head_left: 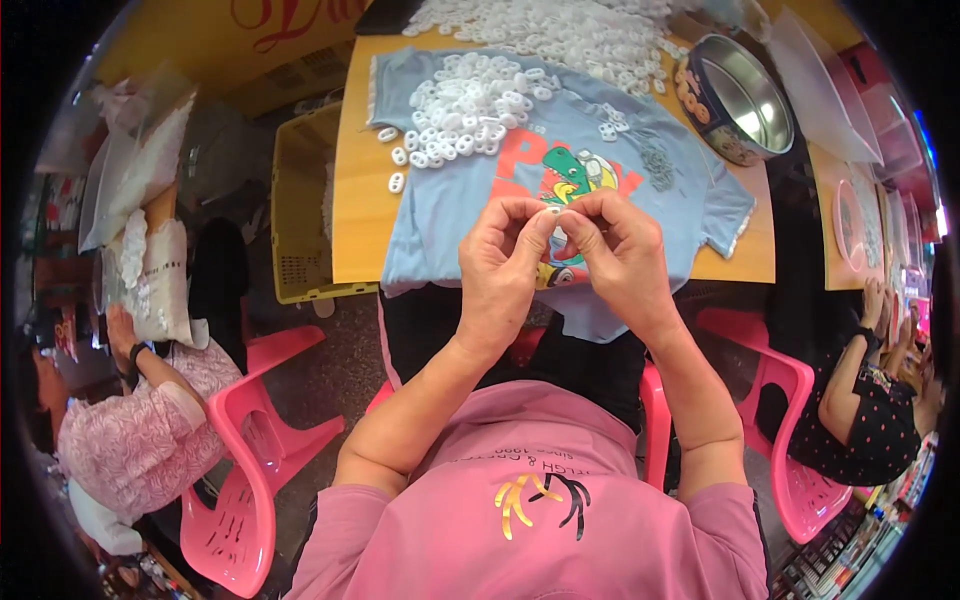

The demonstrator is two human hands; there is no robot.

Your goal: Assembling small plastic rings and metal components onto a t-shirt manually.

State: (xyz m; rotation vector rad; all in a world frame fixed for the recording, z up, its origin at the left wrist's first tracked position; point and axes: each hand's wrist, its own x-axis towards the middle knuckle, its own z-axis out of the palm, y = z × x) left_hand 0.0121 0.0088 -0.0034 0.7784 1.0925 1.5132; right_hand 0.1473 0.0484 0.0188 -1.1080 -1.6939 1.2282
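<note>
Both hands meet in front of me over a light blue T-shirt [430, 235] spread on the table. My left hand [503, 250] is closed in a pinch, thumb against forefinger. Fingertip to fingertip with it, my right hand [622, 250] pinches too. A tiny whitish piece [554, 210] shows between the fingertips; most of it is covered, so its kind is unclear. Beyond the left hand lies a heap of white oval plastic pieces with two holes [465, 110]. Past the right hand are a small pile of thin grey metal bits [657, 168] and a few loose white pieces [612, 123].
A larger heap of white pieces [560, 35] covers the table's far side. A round metal tin [735, 100] stands at the far right of the wooden table [357, 200]. Left of it is a yellow crate [300, 210]. Pink chairs [245, 450] and seated people flank me.
</note>
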